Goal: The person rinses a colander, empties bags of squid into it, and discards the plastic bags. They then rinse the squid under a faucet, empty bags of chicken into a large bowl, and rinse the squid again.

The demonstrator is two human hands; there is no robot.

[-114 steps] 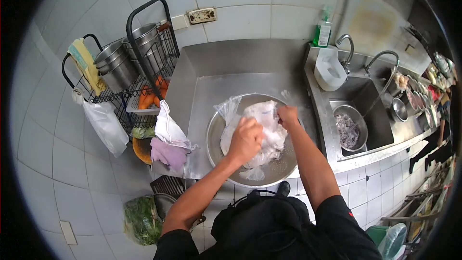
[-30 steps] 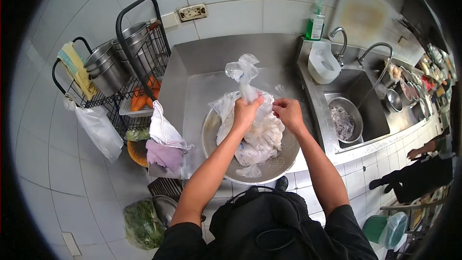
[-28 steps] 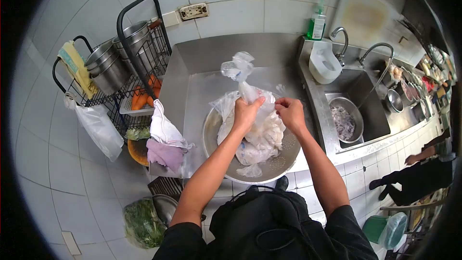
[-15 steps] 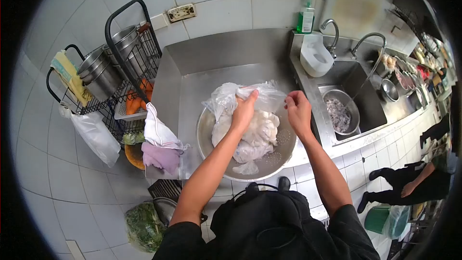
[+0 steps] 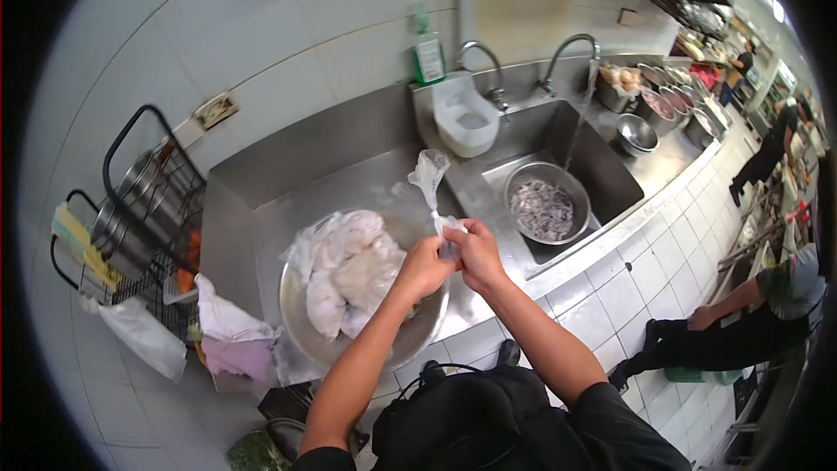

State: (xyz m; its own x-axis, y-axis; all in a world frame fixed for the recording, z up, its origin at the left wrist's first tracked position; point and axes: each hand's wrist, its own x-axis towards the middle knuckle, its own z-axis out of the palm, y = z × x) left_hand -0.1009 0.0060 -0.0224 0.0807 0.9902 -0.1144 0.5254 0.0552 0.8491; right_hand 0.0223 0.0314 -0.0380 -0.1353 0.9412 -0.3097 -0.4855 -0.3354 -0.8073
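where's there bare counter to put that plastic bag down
Bare steel lies behind the colander, up to the backsplash, and on the strip between colander and sink. Crowded: the colander's white contents, cloths at its left, the bowl in the sink. Both hands pinch the bag.

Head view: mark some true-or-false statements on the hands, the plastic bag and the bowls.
1. Both hands pinch one clear plastic bag. True: left hand and right hand meet at its lower end.
2. The colander on the steel counter is empty. False: it holds pale, wrapped pieces.
3. The metal bowl in the sink holds food. True.
4. The soap bottle is red. False: green.
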